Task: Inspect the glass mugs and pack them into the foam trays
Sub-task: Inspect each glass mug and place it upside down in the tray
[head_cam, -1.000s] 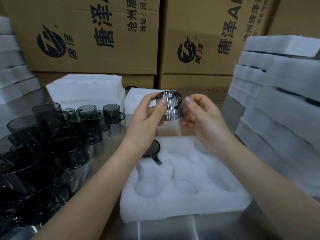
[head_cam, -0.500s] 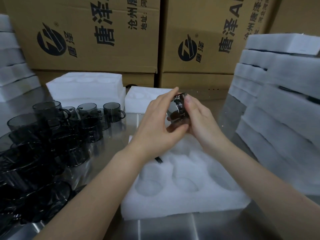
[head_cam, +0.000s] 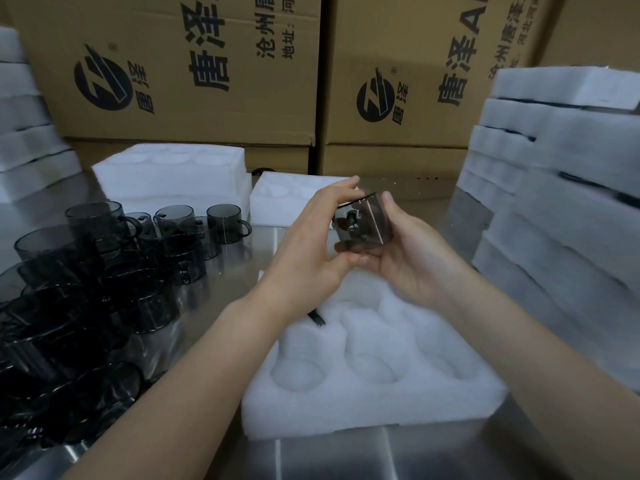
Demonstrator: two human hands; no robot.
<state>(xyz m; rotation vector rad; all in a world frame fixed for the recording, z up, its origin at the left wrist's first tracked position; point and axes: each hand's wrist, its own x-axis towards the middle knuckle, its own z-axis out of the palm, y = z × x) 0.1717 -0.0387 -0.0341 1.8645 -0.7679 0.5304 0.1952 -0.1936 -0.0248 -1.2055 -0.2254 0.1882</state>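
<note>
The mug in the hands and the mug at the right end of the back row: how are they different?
The held mug is tilted in the air; the far mug stands upright on the table. The left hand and right hand grip the held mug; nothing touches the far mug. The held mug is over the foam tray; the far mug is not. Both are smoky glass.

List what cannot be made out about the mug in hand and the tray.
Held mug: flaws unreadable, head view; left hand and right hand cover its sides.
Foam tray: back pockets hidden behind both hands, head view.
Mug pile: cut by the left edge, too dark to count.
</note>
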